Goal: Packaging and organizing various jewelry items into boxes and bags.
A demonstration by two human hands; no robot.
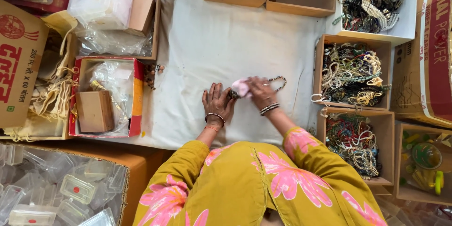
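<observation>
My left hand lies flat on the white cloth, its fingers pinning one dark end of a beaded bracelet. My right hand presses a small pink rag onto the bracelet, whose beaded loop sticks out to the right of my fingers. Bangles ring both wrists. My knees in yellow trousers with pink flowers fill the bottom of the view.
Open cardboard boxes of tangled bead jewellery line the right side. A red-rimmed box holding a small brown box and plastic bags sits left. Clear plastic cases fill a carton at bottom left. More boxes stand along the far edge.
</observation>
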